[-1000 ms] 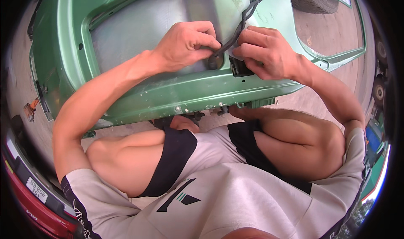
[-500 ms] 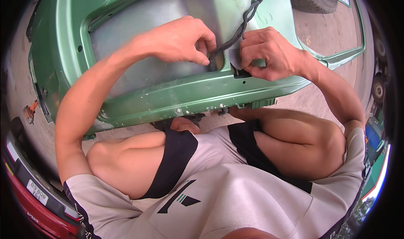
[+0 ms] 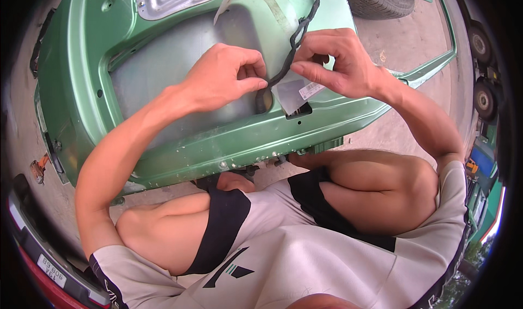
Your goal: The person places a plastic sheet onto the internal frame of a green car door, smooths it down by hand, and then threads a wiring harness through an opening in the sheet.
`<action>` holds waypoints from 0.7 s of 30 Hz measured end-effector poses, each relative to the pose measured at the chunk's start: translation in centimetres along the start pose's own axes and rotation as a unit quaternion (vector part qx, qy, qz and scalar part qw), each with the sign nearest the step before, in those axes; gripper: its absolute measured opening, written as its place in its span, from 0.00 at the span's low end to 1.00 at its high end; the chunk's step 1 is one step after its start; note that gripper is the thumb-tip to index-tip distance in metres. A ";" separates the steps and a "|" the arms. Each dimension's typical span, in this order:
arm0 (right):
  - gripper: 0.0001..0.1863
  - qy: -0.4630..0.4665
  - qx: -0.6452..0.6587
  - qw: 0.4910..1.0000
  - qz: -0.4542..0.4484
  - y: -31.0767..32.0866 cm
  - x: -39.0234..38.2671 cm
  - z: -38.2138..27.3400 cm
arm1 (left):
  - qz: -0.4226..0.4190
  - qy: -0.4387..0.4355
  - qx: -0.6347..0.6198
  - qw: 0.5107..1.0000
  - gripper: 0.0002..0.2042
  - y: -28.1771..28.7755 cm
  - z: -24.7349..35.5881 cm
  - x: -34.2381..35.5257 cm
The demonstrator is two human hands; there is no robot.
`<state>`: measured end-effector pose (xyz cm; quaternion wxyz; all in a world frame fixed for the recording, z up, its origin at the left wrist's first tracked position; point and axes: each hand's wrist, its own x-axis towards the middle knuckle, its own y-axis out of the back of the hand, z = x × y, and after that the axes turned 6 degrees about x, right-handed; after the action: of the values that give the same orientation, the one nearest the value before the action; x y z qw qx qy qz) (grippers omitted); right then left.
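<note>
My left hand (image 3: 220, 77) has curled fingers and its thumb tip on a black twisted wiring harness (image 3: 283, 72), near the harness's lower end in a recess of the green vehicle body panel (image 3: 81, 75). My right hand (image 3: 338, 64) is closed at the harness just to the right and a little higher, thumb against it. Beneath my right hand lies a clear plastic piece with a white label (image 3: 294, 94), over a dark rectangular cut-out. Translucent sheeting (image 3: 272, 9) lies behind the harness.
A silver metal plate (image 3: 163, 1) sits at the top. A tire (image 3: 381, 4) shows through the panel's opening. My bent legs (image 3: 376, 189) are below the panel edge. A red car (image 3: 30, 260) is at lower left, an orange tool (image 3: 38, 167) at far left, more wheels (image 3: 485, 99) at right.
The view has shifted, showing more of the upper panel. My right hand has risen and moved left onto the harness, baring the labelled plastic. My left thumb has come onto the harness.
</note>
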<state>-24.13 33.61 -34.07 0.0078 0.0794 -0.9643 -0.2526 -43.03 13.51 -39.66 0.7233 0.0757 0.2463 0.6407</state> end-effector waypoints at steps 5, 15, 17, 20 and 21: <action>0.17 0.016 -0.228 0.953 0.197 2.7 2.0 3.1 | 0.286 -0.102 0.206 0.930 0.13 1.6 0.2 1.1; 0.19 -0.153 -0.206 0.966 0.027 4.8 4.1 5.4 | 0.413 -0.039 0.270 0.869 0.18 4.9 -2.7 2.6; 0.18 -0.197 -0.253 0.947 -0.034 5.2 5.7 3.6 | 0.374 -0.028 0.225 0.899 0.15 6.3 -3.1 2.8; 0.15 -0.211 -0.320 0.921 -0.072 4.9 6.8 2.9 | 0.340 -0.029 0.175 0.923 0.10 7.6 -3.0 3.6; 0.15 -0.231 -0.318 0.916 -0.075 4.9 6.9 2.7 | 0.329 -0.017 0.151 0.932 0.11 7.8 -3.1 3.9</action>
<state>-31.86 38.03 -34.26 -0.2096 0.0844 -0.7991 -0.5572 -51.16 17.99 -40.00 0.4564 0.2713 0.2890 0.7966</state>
